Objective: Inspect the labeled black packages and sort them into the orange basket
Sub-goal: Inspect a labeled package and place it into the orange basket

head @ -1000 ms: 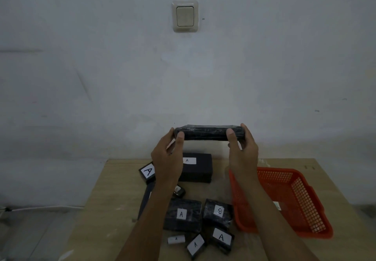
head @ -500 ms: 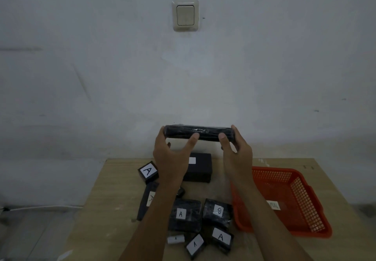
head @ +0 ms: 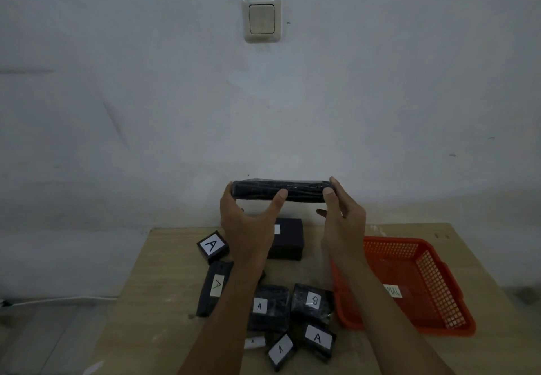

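— Holding what, exactly?
— A long black wrapped package (head: 281, 190), raised edge-on above the far end of the wooden table (head: 164, 281), in front of the pale wall. The left hand (head: 246, 222) grips its left end, thumb along the near face and fingers curled behind; the right hand (head: 344, 219) clasps the right end, thumb on the near face, fingers wrapped over the top.

— And the basket?
— The orange basket (head: 433, 287) sits on the right of the table, a white slip of paper (head: 392, 290) lying inside; its writing can't be made out.

— The other packages?
— Spread left of the basket: a box marked A (head: 212, 246) at the far left, a larger black box (head: 288, 243) behind the hands, a long package marked A (head: 215, 287), then a near cluster, among them one marked B (head: 312, 301) and one marked A (head: 317, 339).

— Anything on the wall?
— A light switch (head: 261, 19), high and central.
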